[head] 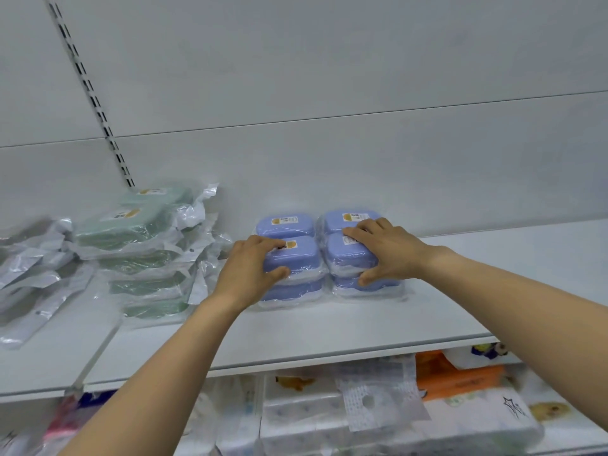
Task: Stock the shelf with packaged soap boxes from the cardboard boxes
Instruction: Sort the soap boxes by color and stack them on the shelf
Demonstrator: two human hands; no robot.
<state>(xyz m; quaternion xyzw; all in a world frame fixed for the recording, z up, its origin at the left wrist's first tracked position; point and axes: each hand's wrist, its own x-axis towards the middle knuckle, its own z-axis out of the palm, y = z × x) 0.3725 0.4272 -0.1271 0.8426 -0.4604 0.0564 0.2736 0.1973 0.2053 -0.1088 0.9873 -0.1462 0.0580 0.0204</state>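
Note:
Several blue soap boxes in clear plastic wrap stand on the white shelf (329,327), in two rows and stacked two high. My left hand (250,271) grips the front left top box (296,258), fingers over its lid and thumb on its front. My right hand (385,248) grips the front right top box (345,258) the same way, its thumb reaching down to the box beneath. Behind them sit a back left box (284,225) and a back right box (345,218). No cardboard box is in view.
A leaning pile of green wrapped soap boxes (138,245) lies left of the blue ones, with crumpled clear packaging (29,274) at the far left. The shelf's right part is bare. Wrapped tissue packs (378,413) and an orange pack (457,380) fill the shelf below.

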